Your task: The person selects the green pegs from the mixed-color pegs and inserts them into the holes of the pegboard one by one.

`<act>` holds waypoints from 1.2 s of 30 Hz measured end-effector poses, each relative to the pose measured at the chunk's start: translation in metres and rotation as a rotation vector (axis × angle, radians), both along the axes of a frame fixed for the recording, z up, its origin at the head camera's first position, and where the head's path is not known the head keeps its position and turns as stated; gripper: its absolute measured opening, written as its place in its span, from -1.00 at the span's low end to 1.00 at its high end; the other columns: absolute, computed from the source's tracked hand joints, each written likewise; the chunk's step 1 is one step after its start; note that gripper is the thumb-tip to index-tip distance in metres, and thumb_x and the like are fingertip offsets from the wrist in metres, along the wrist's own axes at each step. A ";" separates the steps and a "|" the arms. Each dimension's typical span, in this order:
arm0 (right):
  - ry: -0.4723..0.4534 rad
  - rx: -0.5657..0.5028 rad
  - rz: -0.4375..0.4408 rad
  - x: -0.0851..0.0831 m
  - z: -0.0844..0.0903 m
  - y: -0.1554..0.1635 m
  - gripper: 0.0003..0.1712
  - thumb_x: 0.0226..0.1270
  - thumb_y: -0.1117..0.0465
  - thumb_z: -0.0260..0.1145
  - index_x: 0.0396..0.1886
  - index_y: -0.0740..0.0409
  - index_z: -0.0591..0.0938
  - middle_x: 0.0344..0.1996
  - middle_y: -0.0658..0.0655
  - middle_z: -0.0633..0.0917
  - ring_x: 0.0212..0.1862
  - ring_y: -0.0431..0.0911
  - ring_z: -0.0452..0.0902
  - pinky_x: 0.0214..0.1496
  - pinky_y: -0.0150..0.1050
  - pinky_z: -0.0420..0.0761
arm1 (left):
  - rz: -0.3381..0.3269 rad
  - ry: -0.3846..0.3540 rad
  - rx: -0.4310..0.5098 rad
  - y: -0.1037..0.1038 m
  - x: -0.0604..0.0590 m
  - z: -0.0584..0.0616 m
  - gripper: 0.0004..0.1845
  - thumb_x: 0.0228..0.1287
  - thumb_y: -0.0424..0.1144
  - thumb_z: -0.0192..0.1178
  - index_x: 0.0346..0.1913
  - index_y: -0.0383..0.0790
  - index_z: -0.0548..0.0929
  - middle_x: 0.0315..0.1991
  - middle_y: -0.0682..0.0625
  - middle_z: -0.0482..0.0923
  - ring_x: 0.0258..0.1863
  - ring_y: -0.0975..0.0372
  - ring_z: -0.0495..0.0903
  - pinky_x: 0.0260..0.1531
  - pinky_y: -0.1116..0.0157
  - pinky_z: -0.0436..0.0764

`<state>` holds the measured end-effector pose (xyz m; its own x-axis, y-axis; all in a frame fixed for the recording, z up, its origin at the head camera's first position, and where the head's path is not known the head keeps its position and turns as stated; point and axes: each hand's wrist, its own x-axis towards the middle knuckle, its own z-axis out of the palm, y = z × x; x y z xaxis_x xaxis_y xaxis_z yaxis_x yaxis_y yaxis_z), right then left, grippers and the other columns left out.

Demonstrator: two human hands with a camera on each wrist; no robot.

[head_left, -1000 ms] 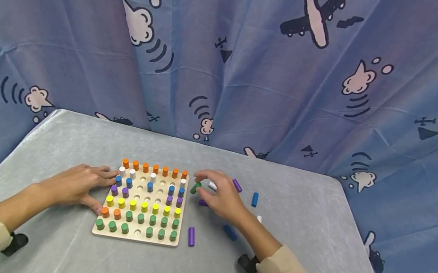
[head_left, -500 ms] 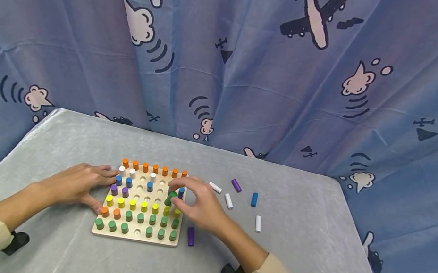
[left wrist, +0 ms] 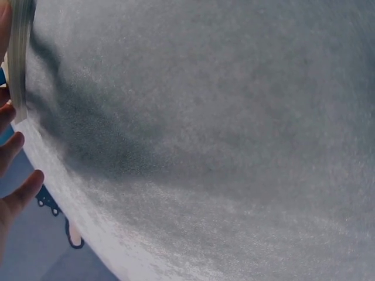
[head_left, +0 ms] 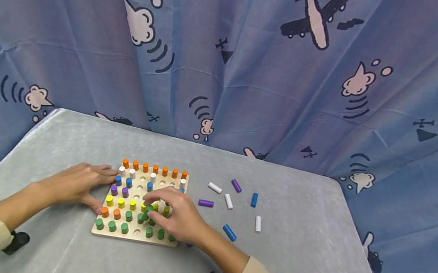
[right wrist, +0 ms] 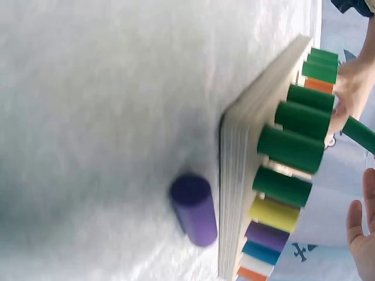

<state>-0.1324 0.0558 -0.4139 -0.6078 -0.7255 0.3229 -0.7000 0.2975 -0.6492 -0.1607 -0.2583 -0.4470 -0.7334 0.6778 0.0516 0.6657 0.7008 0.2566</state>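
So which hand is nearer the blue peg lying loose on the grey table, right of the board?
The right hand: it is over the wooden pegboard, left of the blue cylindrical peg. The left hand rests at the board's far left edge.

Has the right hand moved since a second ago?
Yes. The right hand, pinching a green peg, has come leftward and nearer, from the loose pegs beside the pegboard to over its front rows.
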 end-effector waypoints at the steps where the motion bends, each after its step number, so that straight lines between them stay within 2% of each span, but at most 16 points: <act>1: 0.001 0.009 0.000 0.001 -0.001 -0.001 -0.65 0.26 0.33 0.44 0.05 0.16 0.66 -0.10 0.00 0.75 0.06 -0.24 0.57 0.19 -0.28 0.51 | 0.000 0.001 0.003 0.000 0.000 0.000 0.05 -0.12 0.51 0.23 0.13 -0.42 0.66 0.25 -0.27 0.53 0.20 -0.23 0.51 -0.01 -0.22 0.55; 4: -0.003 0.021 0.016 0.005 -0.005 -0.006 -0.67 0.25 0.34 0.44 0.02 0.15 0.68 -0.11 -0.02 0.75 0.05 -0.26 0.57 0.25 -0.29 0.44 | 0.000 -0.004 0.010 0.000 0.000 -0.001 0.05 -0.12 0.51 0.22 0.13 -0.43 0.65 0.25 -0.27 0.53 0.20 -0.23 0.51 0.00 -0.21 0.55; 11: 0.009 0.072 0.053 0.011 -0.017 -0.013 -0.65 0.22 0.33 0.46 0.01 0.12 0.69 -0.14 -0.07 0.76 0.03 -0.31 0.55 0.20 -0.40 0.43 | -0.008 -0.006 0.023 -0.001 0.001 -0.002 0.04 -0.09 0.50 0.22 0.14 -0.44 0.65 0.25 -0.27 0.52 0.20 -0.22 0.52 0.01 -0.20 0.56; 16: -0.020 0.111 0.055 0.013 -0.021 -0.015 -0.67 0.25 0.32 0.45 0.01 0.09 0.69 -0.14 -0.10 0.74 0.03 -0.35 0.52 0.19 -0.43 0.42 | -0.009 0.000 0.025 -0.002 0.001 -0.002 0.02 -0.09 0.47 0.25 0.14 -0.44 0.65 0.26 -0.27 0.52 0.20 -0.21 0.52 0.00 -0.19 0.56; 25: -0.041 0.129 0.047 0.013 -0.024 -0.016 -0.66 0.26 0.31 0.44 0.04 0.08 0.69 -0.14 -0.12 0.75 0.01 -0.35 0.51 0.19 -0.40 0.41 | 0.000 -0.007 0.021 -0.001 0.001 -0.001 0.03 -0.10 0.48 0.24 0.13 -0.44 0.65 0.26 -0.27 0.52 0.21 -0.22 0.51 -0.02 -0.22 0.55; 36: -0.020 0.136 0.060 0.011 -0.025 -0.014 -0.66 0.25 0.29 0.44 0.04 0.07 0.69 -0.13 -0.13 0.75 0.00 -0.38 0.51 0.16 -0.45 0.41 | -0.004 -0.009 0.032 -0.001 0.002 0.000 0.02 -0.10 0.47 0.25 0.13 -0.44 0.65 0.25 -0.27 0.52 0.20 -0.22 0.51 -0.02 -0.22 0.55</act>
<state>-0.1209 0.0419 -0.4387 -0.5678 -0.7968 0.2068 -0.7061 0.3423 -0.6199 -0.1590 -0.2594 -0.4472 -0.7314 0.6787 0.0667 0.6658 0.6896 0.2849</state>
